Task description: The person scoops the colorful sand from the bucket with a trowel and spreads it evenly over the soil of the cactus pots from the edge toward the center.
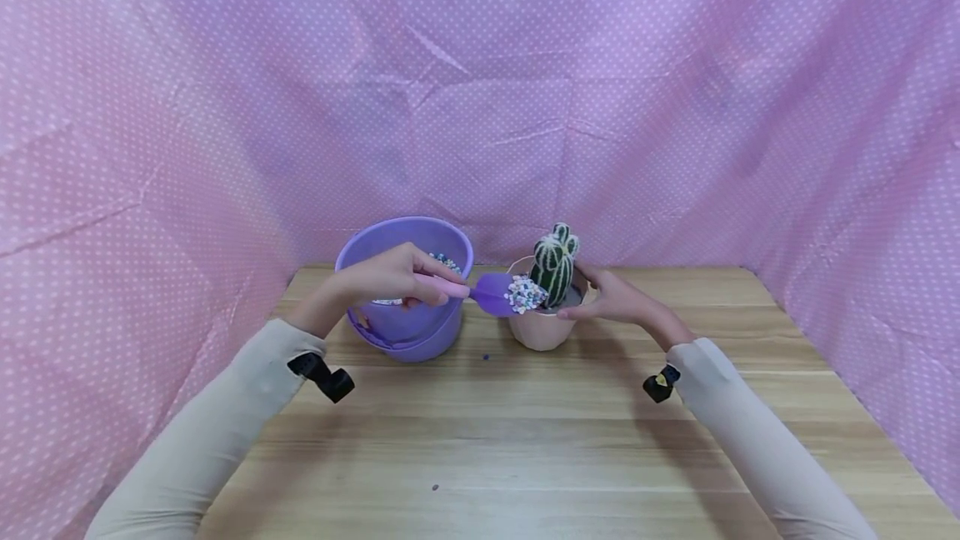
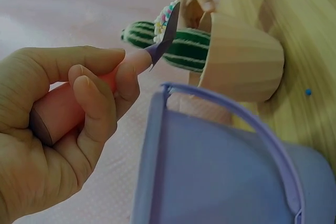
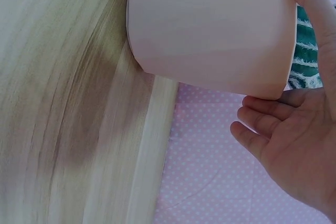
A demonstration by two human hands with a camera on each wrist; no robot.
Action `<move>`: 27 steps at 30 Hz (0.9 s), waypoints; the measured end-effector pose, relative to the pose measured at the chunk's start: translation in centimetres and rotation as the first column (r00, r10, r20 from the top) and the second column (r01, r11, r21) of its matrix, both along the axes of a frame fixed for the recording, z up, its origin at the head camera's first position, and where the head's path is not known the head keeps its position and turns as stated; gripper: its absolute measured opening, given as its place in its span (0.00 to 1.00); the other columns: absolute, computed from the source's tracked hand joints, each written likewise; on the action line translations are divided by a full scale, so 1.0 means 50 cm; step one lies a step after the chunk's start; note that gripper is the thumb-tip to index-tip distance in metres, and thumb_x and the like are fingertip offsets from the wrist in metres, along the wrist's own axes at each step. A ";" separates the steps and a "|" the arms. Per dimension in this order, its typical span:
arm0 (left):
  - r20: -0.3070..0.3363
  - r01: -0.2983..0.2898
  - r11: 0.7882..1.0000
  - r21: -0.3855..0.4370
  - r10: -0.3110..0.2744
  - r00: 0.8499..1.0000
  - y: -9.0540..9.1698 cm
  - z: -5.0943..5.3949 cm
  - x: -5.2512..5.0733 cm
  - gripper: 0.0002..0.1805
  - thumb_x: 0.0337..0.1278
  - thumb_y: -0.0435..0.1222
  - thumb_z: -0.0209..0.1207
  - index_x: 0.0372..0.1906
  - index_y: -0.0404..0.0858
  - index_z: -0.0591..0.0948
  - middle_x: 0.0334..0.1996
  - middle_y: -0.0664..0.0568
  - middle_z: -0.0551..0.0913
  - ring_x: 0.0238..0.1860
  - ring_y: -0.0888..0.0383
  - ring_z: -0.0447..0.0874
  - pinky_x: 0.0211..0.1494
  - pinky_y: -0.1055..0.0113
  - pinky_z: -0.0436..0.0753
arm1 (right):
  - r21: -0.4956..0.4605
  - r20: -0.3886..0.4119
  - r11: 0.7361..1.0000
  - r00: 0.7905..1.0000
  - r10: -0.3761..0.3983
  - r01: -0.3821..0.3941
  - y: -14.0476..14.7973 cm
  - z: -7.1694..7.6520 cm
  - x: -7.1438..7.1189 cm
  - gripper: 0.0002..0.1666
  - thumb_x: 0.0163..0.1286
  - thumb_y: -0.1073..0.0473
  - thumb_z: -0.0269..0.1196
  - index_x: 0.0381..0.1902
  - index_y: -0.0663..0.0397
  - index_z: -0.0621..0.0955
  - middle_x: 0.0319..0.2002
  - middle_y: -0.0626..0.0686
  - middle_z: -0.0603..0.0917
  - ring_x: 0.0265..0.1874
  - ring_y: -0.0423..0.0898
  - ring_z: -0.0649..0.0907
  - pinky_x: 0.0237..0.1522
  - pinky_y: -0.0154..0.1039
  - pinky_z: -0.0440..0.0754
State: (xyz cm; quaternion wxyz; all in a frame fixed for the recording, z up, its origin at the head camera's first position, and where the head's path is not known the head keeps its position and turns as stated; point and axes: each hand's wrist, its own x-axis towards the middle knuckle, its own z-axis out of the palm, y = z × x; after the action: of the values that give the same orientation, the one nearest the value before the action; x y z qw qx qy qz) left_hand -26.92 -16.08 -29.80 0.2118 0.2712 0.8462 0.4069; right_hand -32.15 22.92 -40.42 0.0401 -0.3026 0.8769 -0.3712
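Observation:
My left hand (image 1: 388, 275) grips the pink handle (image 2: 68, 103) of a small trowel with a purple blade (image 1: 491, 294). Colourful pebbles (image 1: 525, 293) lie heaped on the blade, over the near rim of a pale beige flower pot (image 1: 542, 332). Inside the pot a green cactus (image 1: 553, 269) with white stripes stands upright. From the right, my right hand (image 1: 617, 297) holds the pot at its rim, thumb on the near side and fingers round the far side. The blade hides part of the rim.
A purple bucket (image 1: 427, 340) with more pebbles (image 1: 446, 261) inside stands left of the pot, beneath my left hand. Its handle (image 2: 262, 129) hangs down. One blue pebble (image 1: 486, 357) and a dark one (image 1: 435, 487) lie on the wooden table (image 1: 525, 440). Pink dotted cloth (image 1: 480, 148) hangs behind.

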 end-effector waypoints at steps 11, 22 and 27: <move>0.021 -0.035 0.999 0.032 0.035 0.999 0.040 -0.024 -0.006 0.21 0.58 0.35 0.67 0.59 0.41 0.85 0.28 0.51 0.81 0.17 0.63 0.70 0.23 0.68 0.73 | -0.021 0.032 1.000 0.999 -0.002 0.003 0.005 -0.004 -0.001 0.61 0.56 0.53 0.79 0.79 0.61 0.58 0.75 0.65 0.68 0.74 0.62 0.68 0.76 0.63 0.60; 0.040 -0.025 1.000 0.016 0.025 0.999 0.056 -0.035 -0.007 0.21 0.59 0.35 0.66 0.58 0.42 0.86 0.30 0.47 0.83 0.19 0.63 0.72 0.24 0.69 0.75 | 0.002 0.056 1.000 0.998 -0.019 0.018 0.003 0.001 0.002 0.63 0.57 0.51 0.78 0.79 0.65 0.56 0.75 0.67 0.65 0.75 0.64 0.66 0.76 0.63 0.60; 0.030 -0.027 1.000 -0.016 0.028 0.999 0.064 -0.038 -0.011 0.21 0.58 0.38 0.67 0.58 0.45 0.86 0.27 0.49 0.82 0.19 0.62 0.72 0.25 0.66 0.76 | 0.006 0.046 1.000 0.999 -0.021 0.021 0.003 0.002 0.004 0.63 0.56 0.51 0.79 0.79 0.67 0.56 0.75 0.68 0.66 0.74 0.64 0.67 0.75 0.62 0.61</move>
State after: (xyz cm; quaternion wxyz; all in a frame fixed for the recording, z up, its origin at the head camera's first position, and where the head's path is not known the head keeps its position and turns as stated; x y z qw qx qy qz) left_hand -27.45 -12.86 -31.68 0.2209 0.2518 0.8497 0.4072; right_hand -31.96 23.05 -40.30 0.0572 -0.2847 0.8798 -0.3762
